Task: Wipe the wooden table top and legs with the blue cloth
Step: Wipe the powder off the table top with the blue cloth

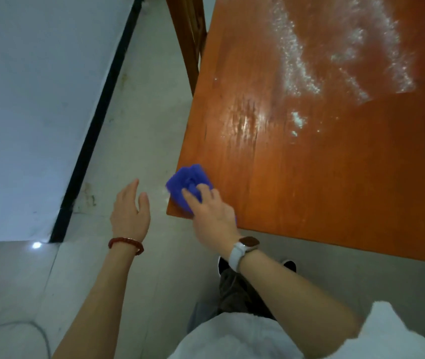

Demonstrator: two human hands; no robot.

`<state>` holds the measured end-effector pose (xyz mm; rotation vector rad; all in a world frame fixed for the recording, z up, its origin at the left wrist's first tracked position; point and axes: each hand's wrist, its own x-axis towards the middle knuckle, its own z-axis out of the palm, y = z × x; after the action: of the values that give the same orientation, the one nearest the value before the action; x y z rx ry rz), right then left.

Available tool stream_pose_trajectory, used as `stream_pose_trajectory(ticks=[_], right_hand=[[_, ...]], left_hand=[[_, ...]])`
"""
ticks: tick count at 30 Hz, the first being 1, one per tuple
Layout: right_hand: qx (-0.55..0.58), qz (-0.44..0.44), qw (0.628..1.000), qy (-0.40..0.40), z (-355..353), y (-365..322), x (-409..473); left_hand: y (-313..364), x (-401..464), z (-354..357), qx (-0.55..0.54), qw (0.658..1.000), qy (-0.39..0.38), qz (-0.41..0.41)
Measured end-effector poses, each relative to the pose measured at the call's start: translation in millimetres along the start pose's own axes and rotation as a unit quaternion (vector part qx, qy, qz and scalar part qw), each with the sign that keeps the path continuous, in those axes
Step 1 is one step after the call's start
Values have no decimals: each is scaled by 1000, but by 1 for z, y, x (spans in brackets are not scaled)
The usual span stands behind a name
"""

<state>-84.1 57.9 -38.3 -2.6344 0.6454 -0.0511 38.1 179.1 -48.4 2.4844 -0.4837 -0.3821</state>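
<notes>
The bunched blue microfibre cloth (186,186) sits on the near-left corner of your orange-brown wooden table top (335,164), overhanging the left edge a little. It is wadded into a lump with no clear long axis; I cannot tell which way it points. Your right hand (211,211) presses on it, fingers spread over the cloth, a white-strapped watch (242,248) on that wrist. Your left hand (129,211) hangs off the table to the left, fingers straight and holding nothing, a red bead bracelet (126,244) on its wrist. The top's long axis runs away from you; wet, shiny streaks (335,53) cover the far part. To the left lies pale tiled floor (133,125), then a black skirting strip (94,120) along the wall.
</notes>
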Motion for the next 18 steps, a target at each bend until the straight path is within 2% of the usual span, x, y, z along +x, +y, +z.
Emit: stream_pose_trajectory(ticks=[2, 3, 6, 9, 11, 13, 14, 16, 18], right_hand=[[112, -70, 985, -108, 4, -12, -7], [163, -82, 974, -131, 1, -9, -8], [278, -29, 957, -79, -19, 26, -6], [321, 76, 943, 38, -55, 75, 4], [277, 150, 939, 137, -76, 105, 15], [184, 239, 932, 199, -84, 128, 30], [143, 284, 927, 200, -83, 134, 39], [66, 346, 925, 145, -74, 130, 60], [-25, 313, 946, 83, -62, 109, 78]], left_hand=[[-2, 7, -16, -15, 999, 29, -6], [-2, 10, -23, -14, 999, 34, -3], [0, 15, -30, -4, 1000, 20, 18], [9, 15, -16, 7, 999, -13, 47], [22, 13, 1, 3, 996, -57, 66], [36, 9, 19, -2, 990, -112, 90], [40, 7, 28, -3, 986, -136, 97], [43, 7, 37, -14, 984, -154, 87], [40, 11, 34, -58, 988, -131, 53]])
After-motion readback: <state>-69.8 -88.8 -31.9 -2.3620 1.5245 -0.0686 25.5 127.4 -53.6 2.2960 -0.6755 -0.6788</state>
